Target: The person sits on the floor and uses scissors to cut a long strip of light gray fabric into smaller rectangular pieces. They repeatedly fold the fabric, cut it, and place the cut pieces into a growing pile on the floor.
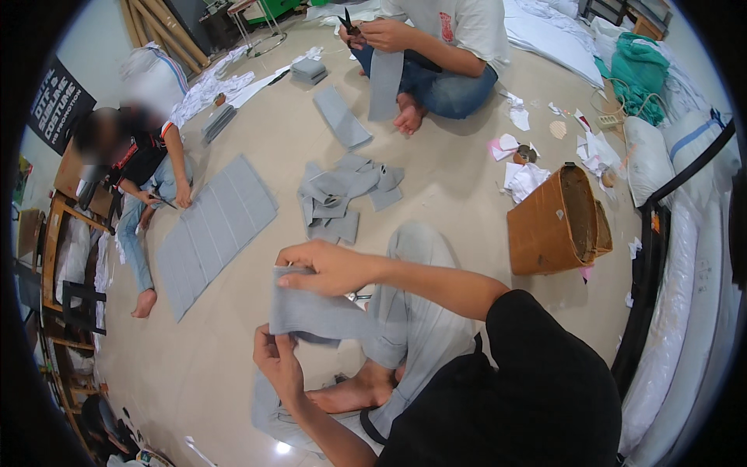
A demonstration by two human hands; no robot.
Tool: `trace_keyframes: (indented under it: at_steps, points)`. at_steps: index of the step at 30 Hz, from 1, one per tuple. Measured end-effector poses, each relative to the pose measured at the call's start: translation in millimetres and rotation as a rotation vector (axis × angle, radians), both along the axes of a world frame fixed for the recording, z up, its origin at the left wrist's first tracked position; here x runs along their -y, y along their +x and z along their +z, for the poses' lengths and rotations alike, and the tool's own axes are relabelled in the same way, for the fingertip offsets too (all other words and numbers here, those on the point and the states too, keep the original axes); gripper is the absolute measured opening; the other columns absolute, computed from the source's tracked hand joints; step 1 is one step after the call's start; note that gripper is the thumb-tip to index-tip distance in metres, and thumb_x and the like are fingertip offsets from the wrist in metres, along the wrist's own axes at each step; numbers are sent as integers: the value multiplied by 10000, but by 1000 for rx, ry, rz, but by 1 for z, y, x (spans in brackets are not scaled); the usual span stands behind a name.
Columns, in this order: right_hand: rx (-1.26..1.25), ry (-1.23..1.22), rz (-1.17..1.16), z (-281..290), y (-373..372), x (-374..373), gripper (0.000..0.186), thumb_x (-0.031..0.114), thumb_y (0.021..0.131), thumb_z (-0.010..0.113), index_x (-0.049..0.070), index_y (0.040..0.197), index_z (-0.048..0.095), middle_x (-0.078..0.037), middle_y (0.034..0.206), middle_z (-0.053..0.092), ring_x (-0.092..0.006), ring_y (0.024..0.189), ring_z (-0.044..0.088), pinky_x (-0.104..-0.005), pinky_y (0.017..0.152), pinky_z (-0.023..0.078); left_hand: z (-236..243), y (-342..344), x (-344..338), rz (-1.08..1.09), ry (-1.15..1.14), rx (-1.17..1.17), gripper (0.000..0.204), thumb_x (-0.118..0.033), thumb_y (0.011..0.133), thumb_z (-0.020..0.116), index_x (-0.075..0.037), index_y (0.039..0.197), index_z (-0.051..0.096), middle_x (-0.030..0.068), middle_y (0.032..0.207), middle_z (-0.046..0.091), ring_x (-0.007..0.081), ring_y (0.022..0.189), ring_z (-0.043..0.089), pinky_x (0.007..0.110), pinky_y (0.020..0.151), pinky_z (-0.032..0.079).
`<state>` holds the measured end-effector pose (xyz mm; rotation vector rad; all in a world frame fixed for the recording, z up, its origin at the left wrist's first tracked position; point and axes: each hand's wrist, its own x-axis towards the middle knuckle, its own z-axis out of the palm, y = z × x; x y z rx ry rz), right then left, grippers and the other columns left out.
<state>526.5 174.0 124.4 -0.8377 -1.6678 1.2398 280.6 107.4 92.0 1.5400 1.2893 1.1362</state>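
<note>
A grey rectangular piece of cloth [315, 311] is stretched between my two hands above my crossed legs. My right hand [323, 267] pinches its upper edge, thumb on top of the cloth. My left hand [278, 362] grips the lower left corner between thumb and fingers. The cloth looks folded or layered, as a second edge shows under its lower side. Something small and shiny peeks out beside the cloth near my right wrist, too covered to name. Just beyond my hands lies a loose heap of grey cloth strips [334, 194] on the floor.
A person at the far side holds black scissors [349, 28] and a grey cloth strip [385, 82]. Another person at the left works at a large grey cloth sheet [218, 233]. Grey cloth stacks [309, 71] lie beyond. A brown bin [548, 226] stands right, near white scraps [525, 180].
</note>
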Motion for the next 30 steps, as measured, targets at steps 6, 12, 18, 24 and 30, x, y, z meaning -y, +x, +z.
trace_keyframes:
  at_steps: [6,12,18,24,30]
  points:
    - [-407,-237,-159,-43,-45,36,222,173,1060,601,1,1195,563,19,800,635,-44,676,525,-260,622,422,-61,-33,45,217,-369,21,287,-277,1079,551,-3,1158,588,83,980,624,147,873,586,292,774,486]
    - [-680,-529,-205,-90,-89,83,271,181,1049,626,-8,1230,554,-25,989,681,-33,816,572,-221,644,440,-111,-44,73,209,-489,570,816,-597,1058,459,-20,1605,274,173,1634,330,312,1518,312,484,1243,280]
    - [-820,-759,-317,-96,-87,110,305,199,1015,675,13,1236,578,-67,1066,709,-122,942,661,-277,860,536,-47,-28,63,52,-486,304,528,-276,991,700,27,1396,549,154,1353,606,219,1226,565,360,1072,426]
    - [-1368,-1352,-81,-121,-76,119,372,273,1003,675,-20,1223,613,-137,1143,698,-235,1030,686,-357,954,558,-18,1,64,43,-376,202,419,-151,878,824,54,1208,666,108,1097,720,164,985,645,304,926,501]
    - [-1440,-1080,38,-175,-77,89,336,213,1014,654,-11,1262,618,-125,1196,711,-232,1075,694,-358,978,556,18,-26,71,-350,-421,113,518,-165,784,883,68,1196,673,99,1028,727,167,930,658,332,871,530]
